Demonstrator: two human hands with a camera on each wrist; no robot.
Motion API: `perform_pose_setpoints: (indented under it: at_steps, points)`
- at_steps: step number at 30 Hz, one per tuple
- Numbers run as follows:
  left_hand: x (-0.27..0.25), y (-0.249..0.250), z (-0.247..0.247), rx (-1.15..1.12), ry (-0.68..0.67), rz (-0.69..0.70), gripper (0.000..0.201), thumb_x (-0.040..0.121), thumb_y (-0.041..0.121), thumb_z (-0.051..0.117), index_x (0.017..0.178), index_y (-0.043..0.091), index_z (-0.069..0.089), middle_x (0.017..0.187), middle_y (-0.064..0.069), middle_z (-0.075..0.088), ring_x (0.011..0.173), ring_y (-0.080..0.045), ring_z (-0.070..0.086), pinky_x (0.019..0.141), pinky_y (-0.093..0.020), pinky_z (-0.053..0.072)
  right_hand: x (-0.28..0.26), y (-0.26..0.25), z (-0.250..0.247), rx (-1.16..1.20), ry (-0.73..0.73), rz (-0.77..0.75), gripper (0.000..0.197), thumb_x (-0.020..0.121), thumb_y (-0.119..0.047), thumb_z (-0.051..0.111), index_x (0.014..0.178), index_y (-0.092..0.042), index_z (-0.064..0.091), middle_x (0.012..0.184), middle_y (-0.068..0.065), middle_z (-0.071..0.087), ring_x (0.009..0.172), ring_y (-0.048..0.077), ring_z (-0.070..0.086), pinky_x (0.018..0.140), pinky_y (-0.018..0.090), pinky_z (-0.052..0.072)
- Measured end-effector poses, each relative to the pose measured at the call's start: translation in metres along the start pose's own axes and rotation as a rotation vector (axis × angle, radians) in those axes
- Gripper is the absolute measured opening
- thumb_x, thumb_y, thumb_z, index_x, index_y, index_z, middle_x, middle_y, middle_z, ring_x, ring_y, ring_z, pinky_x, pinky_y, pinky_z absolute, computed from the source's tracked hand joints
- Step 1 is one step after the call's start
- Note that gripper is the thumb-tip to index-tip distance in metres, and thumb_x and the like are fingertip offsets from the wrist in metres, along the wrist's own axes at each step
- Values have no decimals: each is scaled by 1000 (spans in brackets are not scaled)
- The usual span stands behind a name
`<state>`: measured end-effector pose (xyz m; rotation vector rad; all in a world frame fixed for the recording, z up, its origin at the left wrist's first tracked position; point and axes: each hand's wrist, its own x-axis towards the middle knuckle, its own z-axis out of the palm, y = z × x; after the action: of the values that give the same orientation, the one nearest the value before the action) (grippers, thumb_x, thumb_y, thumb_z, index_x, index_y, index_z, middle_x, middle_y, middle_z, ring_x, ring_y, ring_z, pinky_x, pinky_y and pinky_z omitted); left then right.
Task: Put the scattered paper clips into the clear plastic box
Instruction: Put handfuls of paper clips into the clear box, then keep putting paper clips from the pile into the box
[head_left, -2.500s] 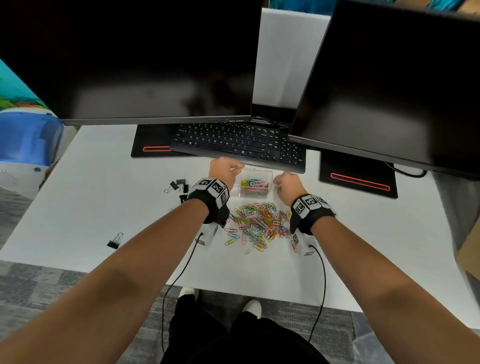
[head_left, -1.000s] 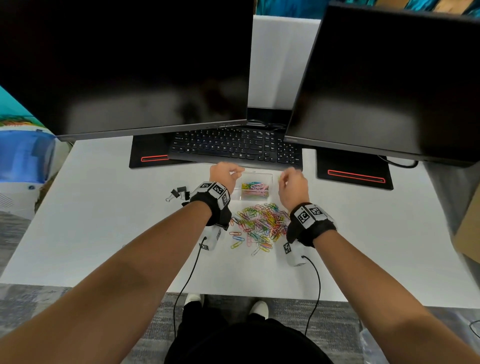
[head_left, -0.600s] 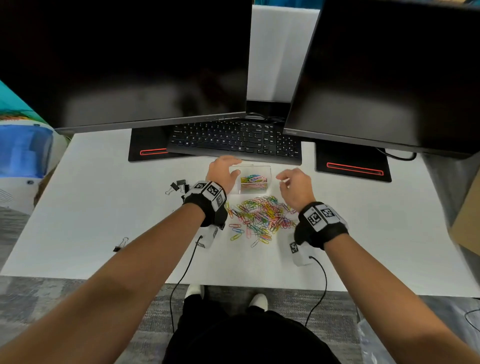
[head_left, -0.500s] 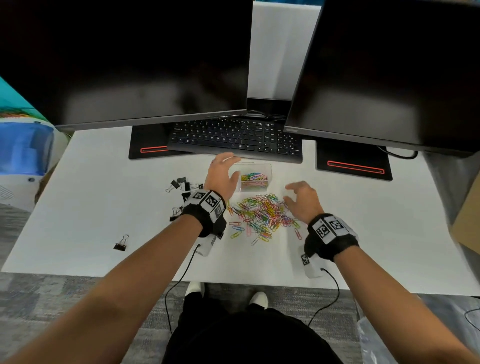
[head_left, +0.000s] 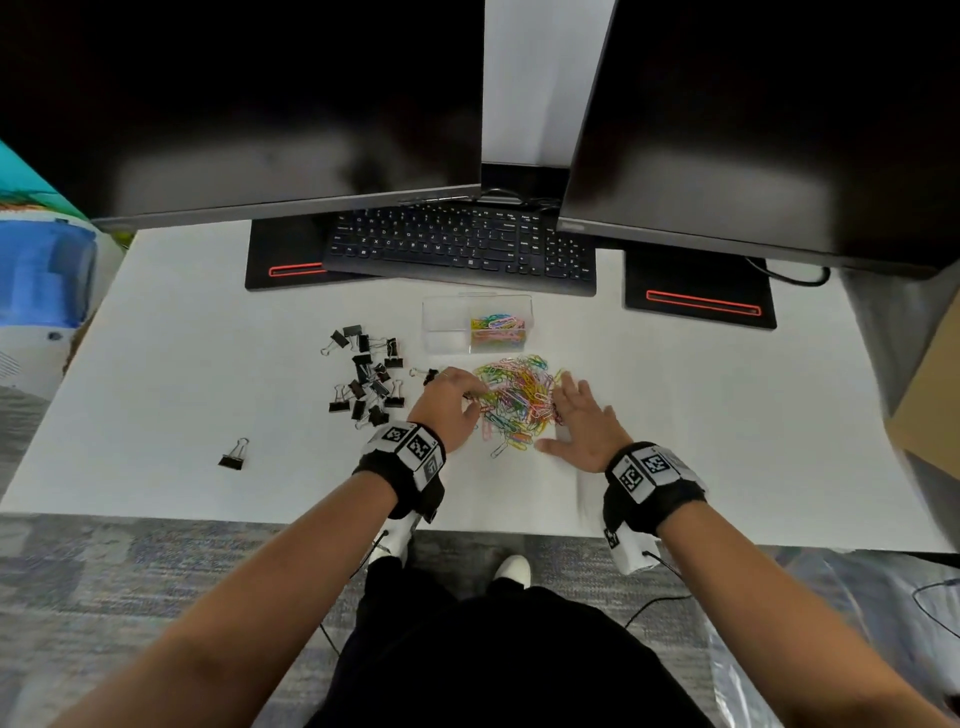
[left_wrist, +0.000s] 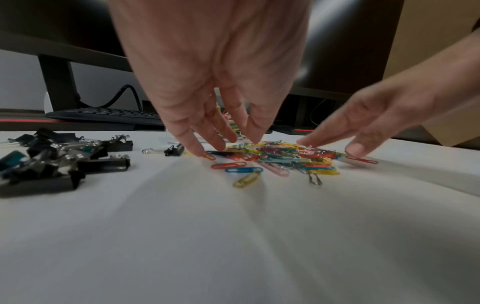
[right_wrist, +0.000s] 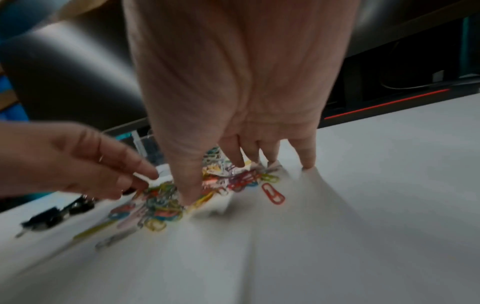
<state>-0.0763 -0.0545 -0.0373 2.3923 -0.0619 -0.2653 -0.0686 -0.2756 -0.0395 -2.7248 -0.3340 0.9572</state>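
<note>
A heap of coloured paper clips (head_left: 517, 397) (left_wrist: 283, 158) (right_wrist: 207, 185) lies on the white desk (head_left: 208, 374). Just behind it stands the clear plastic box (head_left: 477, 323), with clips in its right compartment. My left hand (head_left: 457, 397) (left_wrist: 221, 142) reaches into the heap's left edge, fingers spread and tips touching clips. On the heap's right edge my right hand (head_left: 569, 415) (right_wrist: 246, 170) lies with fingers spread and tips down on the clips and desk. Neither hand grips anything that I can see.
Black binder clips (head_left: 366, 382) lie in a cluster left of the heap, with one alone (head_left: 234, 454) further left. A black keyboard (head_left: 462, 247) and two dark monitors (head_left: 249, 104) stand at the back. The desk's front edge runs just under my wrists.
Both hands have drawn back from the box to the clip heap. The left hand left the box's left side; the right hand opened and came down on the heap's right side.
</note>
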Motion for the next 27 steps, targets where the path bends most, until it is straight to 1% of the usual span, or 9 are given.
perform_pose_setpoints:
  at_steps: [5,9,12,16,18,19,20,22,27]
  points:
    - [-12,-1,9,18,-11,-25,33,87,4,55,117,12,64,127,-8,53,119,-21,52,103,-24,35,-14,20,-3,111,236,27,81,76,-34,75,142,-10,36,150,10,27,137,28,27,112,40,32]
    - [-20,1,16,-7,23,-25,30,85,4,56,113,12,66,124,-6,54,117,-21,52,102,-23,36,-18,27,5,138,263,84,64,72,-29,80,126,-4,57,129,15,40,120,30,45,105,27,35]
    - [-24,5,23,-37,54,-37,29,85,4,58,112,11,67,123,-6,54,116,-20,53,97,-18,34,-16,18,5,173,297,96,46,76,-18,77,116,-1,64,122,17,47,109,30,55,91,20,38]
    - [-22,14,23,-111,178,-29,25,84,2,59,105,9,70,114,-9,62,104,-22,60,90,-17,39,-12,3,8,223,372,95,21,79,-7,71,95,6,71,107,22,59,98,33,60,83,27,41]
    - [-22,20,22,-179,247,-32,23,86,2,58,104,9,70,109,-11,64,98,-22,62,87,-18,42,-10,1,10,237,375,117,9,80,-5,68,84,0,74,92,20,64,89,30,61,69,21,38]
    - [-22,23,22,-218,271,-52,22,87,4,57,104,10,70,109,-11,65,97,-21,62,85,-19,44,-8,0,10,228,376,128,15,80,-2,65,79,12,66,83,19,64,80,27,59,59,17,32]
    - [-22,25,22,-254,284,-85,22,89,5,56,105,11,70,111,-9,65,96,-20,63,85,-21,46,-8,0,11,211,374,123,16,79,0,61,65,5,57,77,19,63,73,23,53,53,12,27]
    - [-22,27,21,-309,293,-157,22,91,9,55,108,12,69,115,-6,65,97,-18,63,88,-23,49,-8,-3,12,192,371,119,16,80,4,53,74,4,69,82,18,67,72,22,55,54,9,29]
    - [-21,24,22,-358,269,-252,21,92,15,56,108,15,69,114,-3,66,85,-13,58,86,-22,48,-11,-12,11,75,312,168,23,91,-2,45,106,1,61,115,18,52,109,33,54,83,35,48]
